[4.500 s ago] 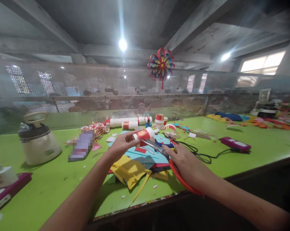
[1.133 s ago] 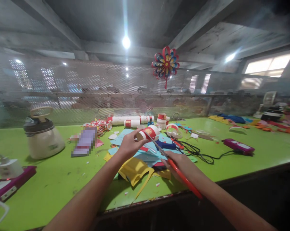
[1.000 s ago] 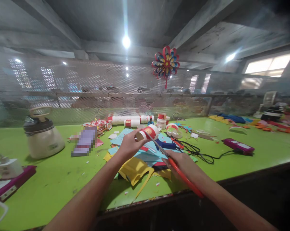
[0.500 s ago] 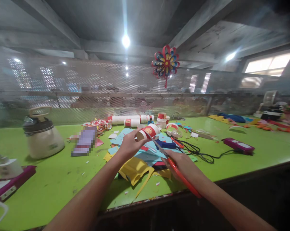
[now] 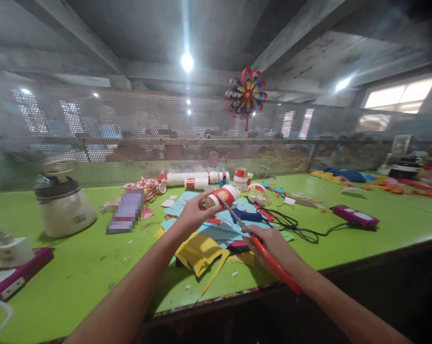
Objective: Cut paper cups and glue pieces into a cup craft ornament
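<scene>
A red and white paper cup [image 5: 226, 195] lies on its side in the air, held by my left hand [image 5: 194, 210], whose fingers wrap its left end. My right hand [image 5: 271, 243] grips red-handled scissors [image 5: 242, 224], and their blade tips touch the cup's printed side. Below the hands lie light blue paper sheets [image 5: 216, 232] and a crumpled yellow piece [image 5: 200, 254]. Just behind the scissors is a blue glue gun [image 5: 249, 215] with a black cord.
Stacked white cups [image 5: 189, 178] lie at the back of the green table [image 5: 104, 267]. A kettle-like jug [image 5: 67, 210] and a phone [image 5: 126, 211] are on the left. Purple power strips [image 5: 357, 217] sit at both sides. A paper flower [image 5: 247, 94] hangs before the mesh screen.
The cup has turned slightly and shifted a little right in my left hand. The scissors have moved very slightly with my right hand.
</scene>
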{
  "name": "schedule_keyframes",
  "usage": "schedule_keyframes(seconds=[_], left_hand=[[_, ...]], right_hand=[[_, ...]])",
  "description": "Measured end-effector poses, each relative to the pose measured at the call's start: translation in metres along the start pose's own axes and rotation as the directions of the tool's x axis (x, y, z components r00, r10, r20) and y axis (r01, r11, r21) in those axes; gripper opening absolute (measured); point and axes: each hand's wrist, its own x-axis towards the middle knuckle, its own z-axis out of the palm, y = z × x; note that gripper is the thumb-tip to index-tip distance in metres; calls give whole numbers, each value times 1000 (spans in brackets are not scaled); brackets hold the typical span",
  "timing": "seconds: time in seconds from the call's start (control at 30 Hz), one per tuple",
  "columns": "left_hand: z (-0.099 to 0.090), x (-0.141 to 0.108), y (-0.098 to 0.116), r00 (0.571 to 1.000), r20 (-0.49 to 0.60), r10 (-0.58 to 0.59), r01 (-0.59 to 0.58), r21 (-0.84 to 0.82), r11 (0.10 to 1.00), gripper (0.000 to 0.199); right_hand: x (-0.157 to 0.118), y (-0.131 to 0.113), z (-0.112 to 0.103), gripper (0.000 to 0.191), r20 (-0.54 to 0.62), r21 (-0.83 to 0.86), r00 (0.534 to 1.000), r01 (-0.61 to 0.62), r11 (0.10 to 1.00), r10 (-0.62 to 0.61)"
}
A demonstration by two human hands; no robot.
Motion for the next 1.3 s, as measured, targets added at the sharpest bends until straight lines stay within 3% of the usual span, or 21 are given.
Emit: schedule_keyframes(seconds=[0.13,0.27,0.53,0.7,0.87,1.3], left_hand=[[0,-1,3,996,38,-79,84,-158,984,49],[0,0,4,996,3,-85,83,-214,973,44],[6,0,6,994,-80,-78,58,-220,974,50],[7,-3,12,994,-70,-79,58,-254,965,45],[6,-2,13,996,-41,-80,65,-277,959,45],[7,-3,10,993,-104,-54,35,-173,984,45]], right_hand=[[-2,1,1,23,-6,21,1000,-2,1000,2],[-1,-1,-1,27,0,77,1000,9,997,-9],[-1,-7,1,28,-34,101,999,-4,995,7],[-2,-8,-3,27,-54,75,999,8,997,-4],[-1,-9,-5,31,-25,155,999,50,987,-47],[1,-6,4,30,-3,85,1000,-15,996,15]])
